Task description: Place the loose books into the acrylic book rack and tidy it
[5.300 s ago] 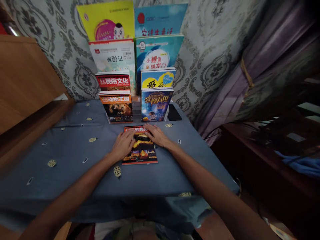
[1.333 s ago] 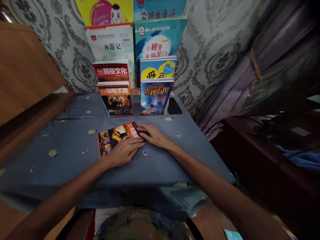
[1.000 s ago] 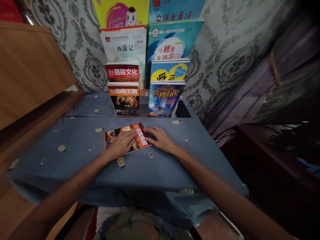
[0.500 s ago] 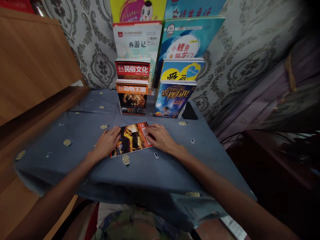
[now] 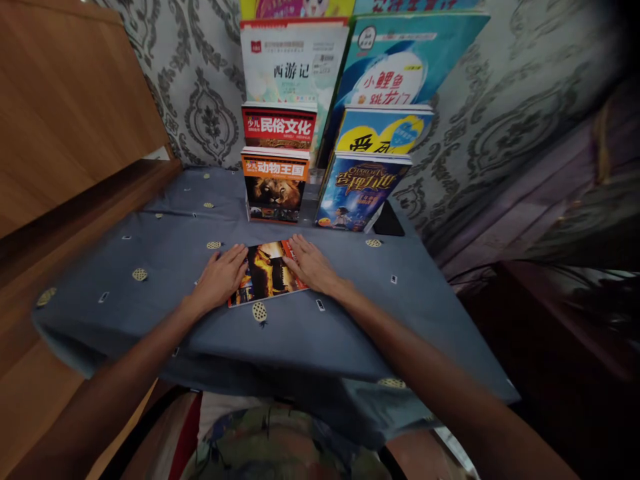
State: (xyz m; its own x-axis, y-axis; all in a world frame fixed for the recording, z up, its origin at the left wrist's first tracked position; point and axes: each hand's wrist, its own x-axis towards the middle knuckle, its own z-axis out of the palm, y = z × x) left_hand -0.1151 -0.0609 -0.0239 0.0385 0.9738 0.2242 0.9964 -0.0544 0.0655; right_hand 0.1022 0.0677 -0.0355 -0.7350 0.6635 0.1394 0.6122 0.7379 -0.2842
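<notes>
A closed book [image 5: 269,268] with a dark and orange picture cover and a red strip lies flat and slightly turned on the blue tablecloth. Over its left edge rests my left hand [image 5: 220,277], fingers stretched out flat. My right hand [image 5: 311,265] lies across the right end, its extended fingers covering much of the red strip and its lettering. Neither hand is wrapped round the book.
Behind the book stands a rack with several upright books, among them a lion-cover book [image 5: 274,190] and a blue book [image 5: 361,193]. A flat black object [image 5: 389,220] lies at the rack's right. A wooden panel [image 5: 75,100] rises at the left; patterned wall covering is behind.
My right hand has slid up and inward over the book's right end, covering more of the red strip. The camera view has shifted a little, with the rack appearing nearer.
</notes>
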